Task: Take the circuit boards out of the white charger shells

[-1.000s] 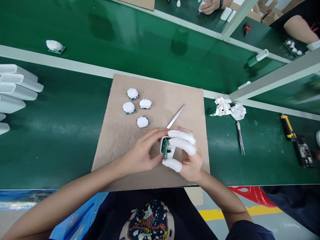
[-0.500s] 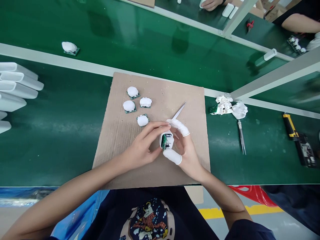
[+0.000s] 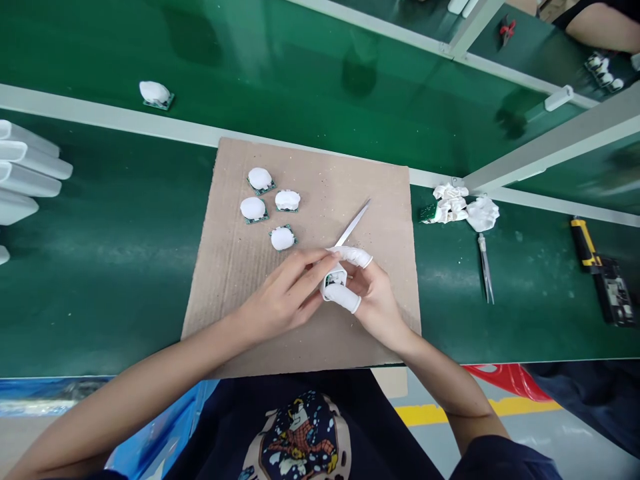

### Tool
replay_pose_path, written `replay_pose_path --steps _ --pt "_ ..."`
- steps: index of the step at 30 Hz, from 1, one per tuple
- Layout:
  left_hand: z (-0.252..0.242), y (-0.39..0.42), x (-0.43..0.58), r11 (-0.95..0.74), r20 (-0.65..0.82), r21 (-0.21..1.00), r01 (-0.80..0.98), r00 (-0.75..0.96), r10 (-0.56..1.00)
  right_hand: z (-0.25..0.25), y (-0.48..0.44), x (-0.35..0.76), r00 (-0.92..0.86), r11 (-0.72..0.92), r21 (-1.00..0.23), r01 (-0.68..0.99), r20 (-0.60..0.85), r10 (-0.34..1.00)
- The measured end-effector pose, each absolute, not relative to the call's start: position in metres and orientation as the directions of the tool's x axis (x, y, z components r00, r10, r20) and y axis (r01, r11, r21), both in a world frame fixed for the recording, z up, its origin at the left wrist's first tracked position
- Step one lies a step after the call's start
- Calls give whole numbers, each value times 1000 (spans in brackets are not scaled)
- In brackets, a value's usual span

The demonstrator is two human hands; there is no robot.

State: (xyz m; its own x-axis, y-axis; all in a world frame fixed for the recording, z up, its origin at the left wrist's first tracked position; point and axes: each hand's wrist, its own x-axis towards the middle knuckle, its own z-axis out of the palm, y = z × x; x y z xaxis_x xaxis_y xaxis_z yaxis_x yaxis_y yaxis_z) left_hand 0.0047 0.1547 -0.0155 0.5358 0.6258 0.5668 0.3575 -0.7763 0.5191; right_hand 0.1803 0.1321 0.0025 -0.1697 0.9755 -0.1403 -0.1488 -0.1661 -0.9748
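Observation:
Over the cardboard sheet (image 3: pixel 300 350), both hands close around a small white plastic housing (image 3: pixel 342 272). Its open end faces me, and a bit of green circuit board shows inside. My left hand (image 3: pixel 280 290) grips the housing from the left with bent fingers. White finger cots cover the thumb and index finger of my right hand (image 3: pixel 377 303), which holds the other side. The right thumb lies across the opening and hides part of the inside. Just beyond the fingers, a pointed metal tool (image 3: pixel 354 222) lies on the cardboard, its near end hidden.
Several small circuit boards with white domes (image 3: pixel 253 209) sit on the cardboard's left part; another dome board (image 3: pixel 156 95) is farther back. White tubes (image 3: pixel 30 170) are stacked at left. Rightward lie crumpled white cots (image 3: pixel 481 213), tweezers (image 3: pixel 485 270) and a yellow-black tool (image 3: pixel 584 243).
My right thumb has moved up onto the housing's open end, covering more of the board inside. The index finger has straightened slightly over the top. The camera view has shifted a little.

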Motion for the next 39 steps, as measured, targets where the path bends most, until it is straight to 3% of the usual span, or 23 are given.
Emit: replay_pose_path --steps 7,11,17,26,39 --pt "-14 156 5 -689 500 622 372 488 715 12 138 195 -173 -59 -996 60 -69 982" --pt "-15 157 3 -729 521 581 360 524 674 17 143 200 -156 -90 -996 -2 -89 984" --pt "-17 158 3 -804 562 468 366 580 590 10 148 206 -292 -203 -969 -141 -155 944" --pt "-17 158 3 -798 565 501 334 573 594 11 149 206 -267 -148 -983 -105 -115 957" --pt "-19 159 5 -797 597 507 329 533 600 10 144 199 -276 -208 -964 -168 -157 948"
